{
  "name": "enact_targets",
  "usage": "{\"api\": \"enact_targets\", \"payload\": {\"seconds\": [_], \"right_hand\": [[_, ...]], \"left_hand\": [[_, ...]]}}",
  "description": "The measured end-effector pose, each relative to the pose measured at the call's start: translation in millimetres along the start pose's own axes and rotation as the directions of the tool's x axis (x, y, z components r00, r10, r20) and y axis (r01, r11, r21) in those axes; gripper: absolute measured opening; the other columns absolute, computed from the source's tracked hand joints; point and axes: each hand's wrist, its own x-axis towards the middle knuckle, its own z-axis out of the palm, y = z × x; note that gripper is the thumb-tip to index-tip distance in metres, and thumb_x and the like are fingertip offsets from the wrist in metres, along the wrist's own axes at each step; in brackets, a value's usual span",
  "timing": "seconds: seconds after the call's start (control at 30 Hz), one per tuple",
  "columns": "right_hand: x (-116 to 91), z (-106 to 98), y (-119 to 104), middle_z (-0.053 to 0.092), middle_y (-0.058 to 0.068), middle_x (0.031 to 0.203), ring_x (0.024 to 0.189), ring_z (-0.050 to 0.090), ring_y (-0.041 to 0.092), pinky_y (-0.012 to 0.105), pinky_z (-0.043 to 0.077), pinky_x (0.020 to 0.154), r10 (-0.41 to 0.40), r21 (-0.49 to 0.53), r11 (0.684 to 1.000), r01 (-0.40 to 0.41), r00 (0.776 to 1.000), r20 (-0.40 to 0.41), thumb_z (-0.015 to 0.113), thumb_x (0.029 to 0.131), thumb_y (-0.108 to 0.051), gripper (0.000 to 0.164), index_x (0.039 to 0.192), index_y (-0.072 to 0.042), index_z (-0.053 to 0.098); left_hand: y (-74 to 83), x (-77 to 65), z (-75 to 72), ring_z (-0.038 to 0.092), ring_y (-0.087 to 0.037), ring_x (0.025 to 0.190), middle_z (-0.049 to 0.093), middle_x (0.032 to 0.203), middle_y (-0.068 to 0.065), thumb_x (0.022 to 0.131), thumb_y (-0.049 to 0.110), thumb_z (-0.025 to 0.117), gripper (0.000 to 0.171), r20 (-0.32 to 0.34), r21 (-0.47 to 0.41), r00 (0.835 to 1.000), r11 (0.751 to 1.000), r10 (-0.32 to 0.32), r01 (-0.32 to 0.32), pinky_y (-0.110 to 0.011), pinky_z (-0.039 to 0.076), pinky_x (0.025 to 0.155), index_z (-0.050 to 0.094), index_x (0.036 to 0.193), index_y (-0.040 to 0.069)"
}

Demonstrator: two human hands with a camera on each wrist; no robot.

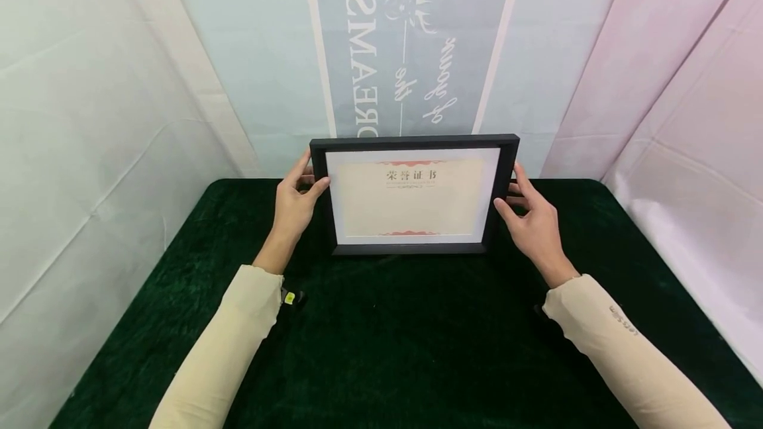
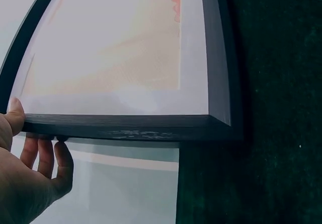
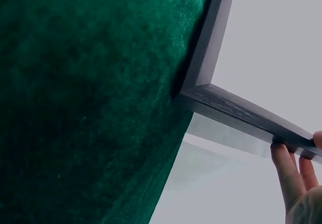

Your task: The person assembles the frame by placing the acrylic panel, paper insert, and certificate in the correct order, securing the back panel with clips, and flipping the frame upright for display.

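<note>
A black picture frame (image 1: 411, 249) stands upright on the dark green cloth, holding a cream certificate (image 1: 411, 207) with red ornaments and Chinese characters on a white backing. My left hand (image 1: 295, 204) grips its left side, the thumb on the front and the other fingers round the outer edge. On the opposite side my right hand (image 1: 533, 220) holds the frame the same way, at about the same height. In the left wrist view the left thumb (image 2: 16, 116) presses the frame's front edge. The right wrist view shows right fingers (image 3: 287, 171) against the side; most of that hand is cut off.
Green velvety cloth (image 1: 393, 349) covers the table. Right behind the frame hangs a pale blue backdrop (image 1: 268, 51) with mirrored white lettering. White fabric (image 1: 89, 151) walls the left side, and pinkish-white fabric (image 1: 697, 151) the right.
</note>
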Motion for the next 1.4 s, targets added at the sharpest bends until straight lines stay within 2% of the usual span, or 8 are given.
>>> {"api": "enact_targets", "payload": {"seconds": [0.23, 0.33, 0.4, 0.5, 0.9, 1.03, 1.13, 1.4], "right_hand": [[2.0, 3.8, -5.7, 0.059, 0.021, 0.137, 0.110, 0.067, 0.040, 0.002, 0.043, 0.073, 0.023, -0.015, 1.000, -0.023, 1.000, 0.006, 0.062, 0.099, -0.022, 0.073, 0.156, -0.040, 0.021], [3.2, 6.8, -7.4, 0.058, 0.021, 0.137, 0.112, 0.066, 0.040, 0.028, 0.059, 0.080, 0.022, -0.009, 1.000, -0.022, 1.000, 0.011, 0.061, 0.099, -0.024, 0.072, 0.157, -0.040, 0.020], [3.9, 8.4, -7.4, 0.056, 0.022, 0.139, 0.114, 0.065, 0.040, 0.050, 0.058, 0.085, 0.015, 0.010, 1.000, -0.015, 1.000, 0.017, 0.060, 0.100, -0.023, 0.073, 0.157, -0.041, 0.018], [4.5, 9.2, -7.6, 0.051, 0.024, 0.144, 0.119, 0.061, 0.042, 0.061, 0.051, 0.090, -0.006, 0.058, 0.998, 0.005, 1.000, 0.014, 0.059, 0.100, -0.018, 0.075, 0.158, -0.040, 0.016], [1.2, 4.0, -5.4, 0.049, 0.022, 0.146, 0.117, 0.062, 0.041, 0.059, 0.052, 0.088, -0.043, 0.050, 0.998, 0.044, 0.999, -0.021, 0.062, 0.097, -0.010, 0.079, 0.157, -0.041, 0.021], [-1.4, 1.0, -1.4, 0.047, 0.022, 0.146, 0.118, 0.062, 0.041, 0.060, 0.052, 0.088, -0.044, 0.042, 0.998, 0.046, 0.999, -0.028, 0.061, 0.097, -0.008, 0.079, 0.157, -0.040, 0.021], [-2.0, 1.4, 0.2, 0.045, 0.023, 0.148, 0.119, 0.061, 0.042, 0.059, 0.052, 0.088, -0.050, 0.041, 0.998, 0.051, 0.999, -0.015, 0.060, 0.098, -0.010, 0.078, 0.158, -0.040, 0.019], [-3.2, 3.5, -0.4, 0.044, 0.022, 0.150, 0.119, 0.061, 0.042, 0.059, 0.052, 0.088, -0.046, 0.047, 0.998, 0.046, 0.999, -0.015, 0.060, 0.098, -0.010, 0.078, 0.158, -0.040, 0.019]], "left_hand": [[6.9, -6.0, -6.8, 0.059, -0.025, 0.108, 0.061, 0.126, -0.018, 0.094, 0.019, 0.068, 0.063, -0.021, -0.044, 0.999, 0.998, 0.032, -0.033, -0.039, 0.051, 0.090, 0.043, 0.151, 0.025], [16.2, -12.6, -11.9, 0.058, -0.029, 0.112, 0.060, 0.131, -0.020, 0.096, 0.012, 0.065, 0.060, -0.019, -0.063, 0.999, 0.997, 0.036, -0.037, -0.035, 0.050, 0.088, 0.043, 0.151, 0.020], [19.7, -16.8, -14.3, 0.058, -0.032, 0.114, 0.058, 0.133, -0.021, 0.096, 0.008, 0.063, 0.059, -0.015, -0.061, 0.999, 0.997, 0.041, -0.042, -0.033, 0.049, 0.087, 0.043, 0.151, 0.018], [21.4, -22.3, -15.7, 0.058, -0.035, 0.117, 0.056, 0.136, -0.022, 0.096, 0.004, 0.062, 0.059, 0.000, -0.064, 0.998, 0.996, 0.056, -0.056, -0.041, 0.050, 0.090, 0.043, 0.151, 0.015], [17.0, -29.1, -5.7, 0.058, -0.040, 0.119, 0.054, 0.138, -0.022, 0.098, 0.002, 0.058, 0.054, -0.019, -0.041, 0.996, 0.995, 0.088, -0.089, -0.055, 0.051, 0.096, 0.042, 0.148, 0.012], [1.6, -24.9, 1.7, 0.057, -0.041, 0.120, 0.053, 0.140, -0.021, 0.098, 0.003, 0.058, 0.054, -0.014, -0.049, 0.996, 0.995, 0.090, -0.090, -0.056, 0.050, 0.095, 0.042, 0.149, 0.013], [-11.7, -21.6, 4.5, 0.058, -0.040, 0.119, 0.054, 0.140, -0.020, 0.098, 0.004, 0.059, 0.055, -0.027, -0.055, 0.994, 0.993, 0.101, -0.103, -0.057, 0.051, 0.093, 0.042, 0.149, 0.016], [-15.1, -23.9, 1.5, 0.059, -0.032, 0.118, 0.055, 0.138, -0.012, 0.100, 0.014, 0.059, 0.056, 0.000, -0.004, 0.991, 0.991, 0.131, -0.131, -0.052, 0.053, 0.092, 0.039, 0.150, 0.030]]}}
